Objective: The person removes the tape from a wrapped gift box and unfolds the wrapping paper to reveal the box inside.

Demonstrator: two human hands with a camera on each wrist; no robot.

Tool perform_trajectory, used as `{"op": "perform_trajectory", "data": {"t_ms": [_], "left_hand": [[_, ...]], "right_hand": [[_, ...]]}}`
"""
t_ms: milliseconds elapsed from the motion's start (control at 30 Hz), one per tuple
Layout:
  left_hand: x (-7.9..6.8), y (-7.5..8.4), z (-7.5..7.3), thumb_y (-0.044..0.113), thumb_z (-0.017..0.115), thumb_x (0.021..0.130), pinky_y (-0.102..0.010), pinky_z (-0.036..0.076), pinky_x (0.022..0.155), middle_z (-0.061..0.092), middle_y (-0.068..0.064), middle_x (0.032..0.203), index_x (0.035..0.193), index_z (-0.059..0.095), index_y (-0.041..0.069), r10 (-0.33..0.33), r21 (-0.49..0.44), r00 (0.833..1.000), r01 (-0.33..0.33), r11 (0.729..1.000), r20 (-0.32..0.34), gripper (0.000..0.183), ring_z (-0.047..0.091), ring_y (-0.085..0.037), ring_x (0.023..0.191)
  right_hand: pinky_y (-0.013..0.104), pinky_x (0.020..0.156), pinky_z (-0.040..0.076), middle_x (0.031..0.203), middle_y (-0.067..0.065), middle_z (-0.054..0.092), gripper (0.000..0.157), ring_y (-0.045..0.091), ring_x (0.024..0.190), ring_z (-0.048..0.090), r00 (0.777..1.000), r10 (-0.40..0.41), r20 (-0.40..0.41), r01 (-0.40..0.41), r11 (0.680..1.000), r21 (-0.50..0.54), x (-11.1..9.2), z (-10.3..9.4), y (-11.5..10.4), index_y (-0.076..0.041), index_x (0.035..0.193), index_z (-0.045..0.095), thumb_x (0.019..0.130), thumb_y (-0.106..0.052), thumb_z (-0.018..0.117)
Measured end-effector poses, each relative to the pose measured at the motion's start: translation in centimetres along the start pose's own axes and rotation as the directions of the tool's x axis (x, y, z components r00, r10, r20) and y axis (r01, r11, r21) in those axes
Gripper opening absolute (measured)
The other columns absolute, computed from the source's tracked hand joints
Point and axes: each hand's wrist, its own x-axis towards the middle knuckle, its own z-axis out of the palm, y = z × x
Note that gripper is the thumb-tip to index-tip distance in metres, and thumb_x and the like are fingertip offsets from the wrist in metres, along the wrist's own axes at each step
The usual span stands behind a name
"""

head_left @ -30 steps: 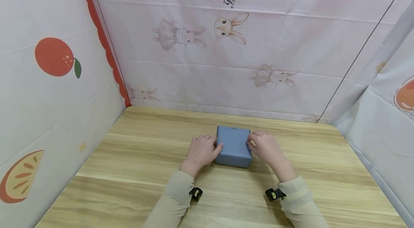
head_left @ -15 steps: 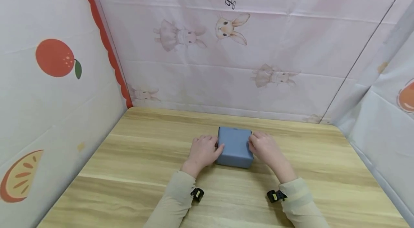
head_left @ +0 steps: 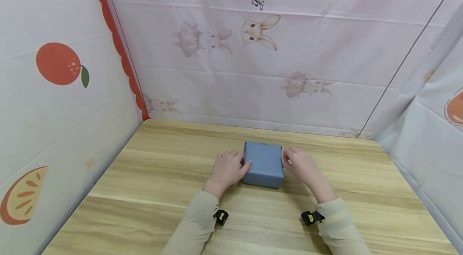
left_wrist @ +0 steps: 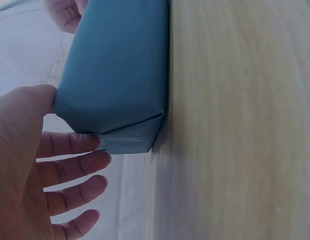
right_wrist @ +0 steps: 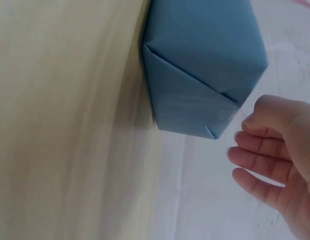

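A box wrapped in blue paper [head_left: 264,162] sits on the wooden table, its end flaps folded into slanted creases. At its left side, my left hand [head_left: 227,168] holds it, the thumb on the top edge and the index finger against the folded end. The other left fingers [left_wrist: 77,192] spread loosely below, off the paper. Just off the opposite end is my right hand [head_left: 301,164], with fingers bent and a narrow gap to the box in the right wrist view. A small shiny patch shows on the fold of the wrapped box [right_wrist: 194,90] at that end.
The wooden table [head_left: 144,198] reaches back to a pink cloth wall [head_left: 224,94] printed with rabbits. White cloth with fruit prints hangs on the left [head_left: 108,134] and right. Each sleeve carries a small black wrist camera [head_left: 221,216].
My right hand pressed on the box's right end and has now drawn away a little to the right. My left hand and the box stay nearly in place.
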Motion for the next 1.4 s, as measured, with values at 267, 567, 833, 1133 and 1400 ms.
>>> {"op": "perform_trajectory", "data": {"t_ms": [267,567,833,1133,1400], "left_hand": [[0.0,-0.1,0.1,0.052,0.044,0.100,-0.050,0.049,0.089,0.069,-0.005,0.119,0.121,0.066,0.016,-0.008,-0.010,1.000,0.008,1.000,0.012,0.048,0.064,-0.027,0.111],[0.0,-0.1,0.1,0.052,0.043,0.100,-0.050,0.050,0.088,0.070,-0.005,0.117,0.119,0.067,0.015,-0.004,-0.014,1.000,0.004,1.000,0.002,0.048,0.064,-0.028,0.109],[0.0,-0.1,0.0,0.052,0.043,0.100,-0.050,0.049,0.089,0.070,-0.005,0.118,0.117,0.067,0.015,-0.005,-0.025,1.000,0.005,1.000,0.008,0.047,0.064,-0.028,0.110],[0.0,-0.1,0.0,0.051,0.044,0.099,-0.050,0.050,0.088,0.070,-0.005,0.118,0.118,0.067,0.015,0.001,-0.022,1.000,-0.001,1.000,0.003,0.047,0.064,-0.028,0.109],[-0.1,-0.2,0.0,0.052,0.044,0.099,-0.049,0.050,0.087,0.070,-0.005,0.117,0.117,0.067,0.015,0.003,-0.019,1.000,-0.003,1.000,0.002,0.047,0.065,-0.027,0.108]], "right_hand": [[0.030,0.060,0.050,0.072,0.002,0.059,0.013,0.012,0.066,0.054,0.987,0.110,0.113,-0.112,0.994,0.017,-0.2,-0.9,0.5,-0.007,0.075,0.060,0.078,0.001,0.069],[0.029,0.061,0.047,0.072,-0.001,0.058,0.014,0.010,0.067,0.051,0.963,0.183,0.196,-0.193,0.981,0.032,-0.3,-1.3,1.0,-0.012,0.072,0.058,0.079,-0.004,0.067],[0.027,0.060,0.045,0.073,-0.002,0.056,0.015,0.009,0.066,0.049,0.955,0.188,0.230,-0.200,0.979,0.029,-0.4,-1.4,0.9,-0.014,0.071,0.057,0.076,-0.003,0.067],[0.033,0.064,0.050,0.076,-0.001,0.060,0.015,0.013,0.071,0.056,0.965,0.181,0.192,-0.192,0.981,0.040,-0.4,-1.5,0.8,-0.014,0.074,0.058,0.082,-0.005,0.066],[0.039,0.068,0.054,0.083,0.004,0.066,0.005,0.021,0.079,0.065,0.982,0.158,0.102,-0.165,0.984,0.065,-0.4,-1.7,1.0,-0.010,0.086,0.066,0.085,-0.006,0.063]]}}
